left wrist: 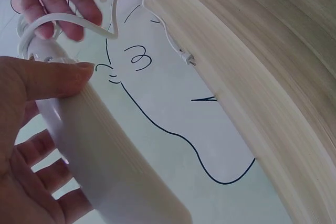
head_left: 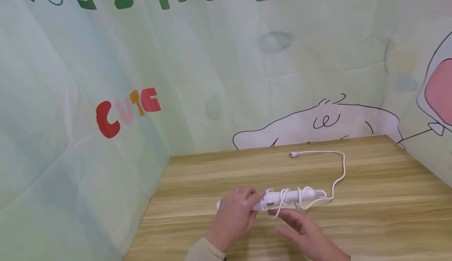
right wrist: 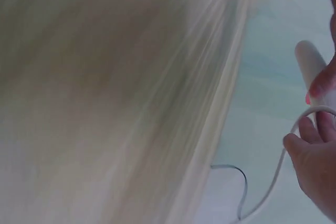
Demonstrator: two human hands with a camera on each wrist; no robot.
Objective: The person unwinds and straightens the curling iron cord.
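A white hair-styling iron (head_left: 291, 196) lies across my view, with its white cord (head_left: 344, 167) looped around the cord-end half. My left hand (head_left: 233, 213) grips the body, thumb on top, and covers part of it; the left wrist view shows the fingers curled beneath the iron (left wrist: 110, 150). My right hand (head_left: 306, 231) is just below the wrapped part, fingers extended at a hanging loop of cord. In the left wrist view the cord loop passes in front of the right hand's fingers (left wrist: 86, 11).
Beneath the hands is a wood-grain table (head_left: 197, 178). The cord's loose end runs over it to the plug (head_left: 294, 154) near the back edge. Printed fabric walls (head_left: 212, 68) enclose the table at the back and both sides.
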